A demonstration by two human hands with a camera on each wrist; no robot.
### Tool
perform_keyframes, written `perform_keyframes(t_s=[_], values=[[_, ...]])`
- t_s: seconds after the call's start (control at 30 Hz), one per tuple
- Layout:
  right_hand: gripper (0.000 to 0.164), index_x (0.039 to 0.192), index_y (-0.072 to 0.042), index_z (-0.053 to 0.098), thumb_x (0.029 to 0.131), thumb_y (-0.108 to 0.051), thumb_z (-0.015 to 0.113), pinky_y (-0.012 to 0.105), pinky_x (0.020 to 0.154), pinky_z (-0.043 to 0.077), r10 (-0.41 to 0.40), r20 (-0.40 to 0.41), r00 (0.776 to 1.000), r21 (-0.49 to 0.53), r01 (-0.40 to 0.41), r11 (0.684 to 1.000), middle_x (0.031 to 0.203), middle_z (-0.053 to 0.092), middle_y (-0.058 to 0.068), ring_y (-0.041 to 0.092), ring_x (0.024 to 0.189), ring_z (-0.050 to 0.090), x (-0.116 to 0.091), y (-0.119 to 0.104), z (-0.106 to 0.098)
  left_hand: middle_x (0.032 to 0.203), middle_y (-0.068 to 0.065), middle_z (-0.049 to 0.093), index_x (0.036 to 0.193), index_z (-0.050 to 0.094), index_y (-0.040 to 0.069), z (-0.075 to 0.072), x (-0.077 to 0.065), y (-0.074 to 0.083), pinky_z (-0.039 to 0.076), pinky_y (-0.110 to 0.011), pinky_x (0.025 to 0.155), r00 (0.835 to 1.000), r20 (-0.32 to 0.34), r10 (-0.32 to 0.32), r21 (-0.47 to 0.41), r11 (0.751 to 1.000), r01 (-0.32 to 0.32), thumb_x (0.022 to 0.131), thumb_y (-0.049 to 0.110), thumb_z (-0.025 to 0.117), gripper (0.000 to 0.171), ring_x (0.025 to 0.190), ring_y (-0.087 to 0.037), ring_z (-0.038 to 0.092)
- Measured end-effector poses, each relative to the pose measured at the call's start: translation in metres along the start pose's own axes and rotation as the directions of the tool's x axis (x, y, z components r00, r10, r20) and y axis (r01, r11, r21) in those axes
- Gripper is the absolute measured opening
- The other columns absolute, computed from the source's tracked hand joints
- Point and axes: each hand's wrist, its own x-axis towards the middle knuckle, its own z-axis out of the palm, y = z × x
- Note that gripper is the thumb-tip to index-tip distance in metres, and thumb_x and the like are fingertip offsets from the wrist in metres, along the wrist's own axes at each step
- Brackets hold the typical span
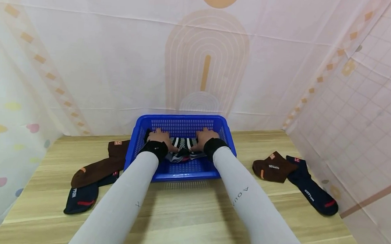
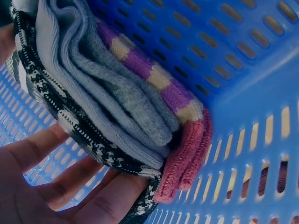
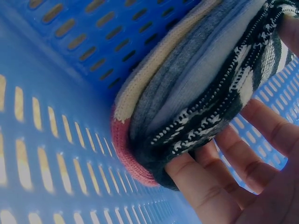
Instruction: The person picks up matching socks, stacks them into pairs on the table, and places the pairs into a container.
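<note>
A bundle of folded knit socks [image 1: 184, 155] lies in a blue plastic basket [image 1: 178, 174]. It shows a black-and-white patterned sock [image 2: 70, 119], grey layers [image 2: 126, 100] and a purple-and-cream one [image 2: 159, 77] with a pink end. My left hand [image 1: 161, 138] reaches into the basket's left half. Its spread, fairly straight fingers [image 2: 114, 198] rest against the patterned sock. On the right side, my right hand [image 1: 205, 138] mirrors it, with fingers [image 3: 198, 184] pressing along that same patterned layer. Some fingertips are hidden by the knit.
Left of the basket, a brown sock [image 1: 96, 172] overlaps a navy sock [image 1: 80, 200] on the wooden table [image 1: 190, 214]. To the right lie another brown sock [image 1: 274, 167] and another navy sock [image 1: 313, 189]. A patterned cloth [image 1: 125, 66] hangs behind.
</note>
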Motion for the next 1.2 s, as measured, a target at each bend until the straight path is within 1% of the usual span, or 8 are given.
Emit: perform_keyframes(t_s=[0.37, 0.5, 0.67, 0.8, 0.87, 0.93, 1.07, 1.2], values=[[0.067, 0.136, -0.016, 0.062, 0.087, -0.062, 0.068, 0.044, 0.100, 0.053, -0.023, -0.002, 1.000, 0.024, 0.024, 0.999, 0.132, 0.062, 0.010, 0.028, 0.119, 0.061, 0.004, 0.003, 0.004, 0.154, -0.037, 0.033, 0.152, 0.040, -0.001, 0.005, 0.002, 0.000, 0.044, -0.065, 0.105, 1.000, -0.001, -0.010, -0.066, 0.998, 0.010, 0.086, 0.067, 0.063, 0.098, 0.134, -0.059, 0.041], [0.069, 0.139, -0.016, 0.060, 0.088, -0.063, 0.067, 0.043, 0.102, 0.052, -0.037, -0.005, 0.999, 0.024, 0.037, 0.999, 0.135, 0.060, 0.011, 0.028, 0.122, 0.060, 0.009, 0.002, 0.005, 0.156, -0.038, 0.029, 0.154, 0.036, -0.001, 0.007, 0.004, -0.002, 0.039, -0.067, 0.110, 1.000, 0.009, 0.014, -0.078, 0.997, -0.013, 0.083, 0.070, 0.064, 0.104, 0.138, -0.060, 0.035], [0.075, 0.145, -0.014, 0.055, 0.088, -0.060, 0.069, 0.046, 0.108, 0.049, -0.039, 0.029, 0.999, 0.074, 0.037, 0.997, 0.145, 0.054, 0.015, 0.032, 0.130, 0.056, 0.014, 0.000, 0.005, 0.157, -0.036, 0.029, 0.155, 0.032, -0.001, 0.009, 0.007, -0.007, 0.035, -0.063, 0.115, 0.996, 0.056, 0.062, -0.084, 0.995, -0.058, 0.082, 0.067, 0.067, 0.106, 0.144, -0.054, 0.033], [0.069, 0.143, -0.012, 0.056, 0.091, -0.056, 0.067, 0.042, 0.111, 0.046, -0.058, 0.017, 0.998, 0.111, 0.056, 0.992, 0.144, 0.056, 0.014, 0.030, 0.132, 0.056, 0.014, -0.002, 0.003, 0.159, -0.033, 0.030, 0.156, 0.030, -0.001, 0.000, 0.006, -0.014, 0.035, -0.060, 0.116, 0.988, 0.119, 0.099, -0.162, 0.984, -0.079, 0.084, 0.060, 0.069, 0.102, 0.147, -0.049, 0.032], [0.060, 0.139, -0.009, 0.060, 0.095, -0.049, 0.065, 0.040, 0.109, 0.048, -0.065, -0.004, 0.998, 0.172, 0.065, 0.983, 0.138, 0.062, 0.013, 0.027, 0.127, 0.059, 0.012, -0.002, -0.002, 0.158, -0.031, 0.034, 0.155, 0.032, -0.002, -0.008, 0.006, -0.020, 0.034, -0.059, 0.117, 0.986, 0.113, 0.126, -0.207, 0.973, -0.100, 0.086, 0.056, 0.069, 0.097, 0.146, -0.048, 0.033], [0.050, 0.133, -0.007, 0.064, 0.098, -0.043, 0.062, 0.039, 0.105, 0.050, -0.063, -0.035, 0.997, 0.263, 0.070, 0.962, 0.131, 0.068, 0.012, 0.026, 0.120, 0.063, 0.009, -0.003, -0.009, 0.155, -0.029, 0.041, 0.153, 0.036, -0.003, -0.015, 0.007, -0.026, 0.035, -0.057, 0.117, 0.985, 0.077, 0.152, -0.259, 0.957, -0.127, 0.090, 0.052, 0.066, 0.089, 0.145, -0.046, 0.038], [0.035, 0.122, -0.007, 0.069, 0.101, -0.033, 0.060, 0.038, 0.100, 0.052, -0.039, -0.137, 0.990, 0.446, 0.097, 0.890, 0.121, 0.072, 0.009, 0.023, 0.112, 0.066, 0.007, 0.000, -0.025, 0.145, -0.024, 0.055, 0.142, 0.053, -0.001, -0.039, 0.000, -0.038, 0.042, -0.053, 0.112, 0.980, -0.086, 0.178, -0.361, 0.912, -0.197, 0.098, 0.043, 0.058, 0.063, 0.135, -0.041, 0.051], [0.029, 0.121, -0.009, 0.070, 0.104, -0.027, 0.055, 0.039, 0.100, 0.052, -0.038, -0.260, 0.965, 0.542, 0.178, 0.821, 0.122, 0.071, 0.008, 0.023, 0.113, 0.065, 0.001, 0.002, -0.042, 0.132, -0.023, 0.065, 0.128, 0.065, 0.000, -0.071, -0.022, -0.050, 0.046, -0.052, 0.107, 0.945, -0.283, 0.163, -0.421, 0.864, -0.276, 0.102, 0.031, 0.055, 0.041, 0.123, -0.039, 0.060]])
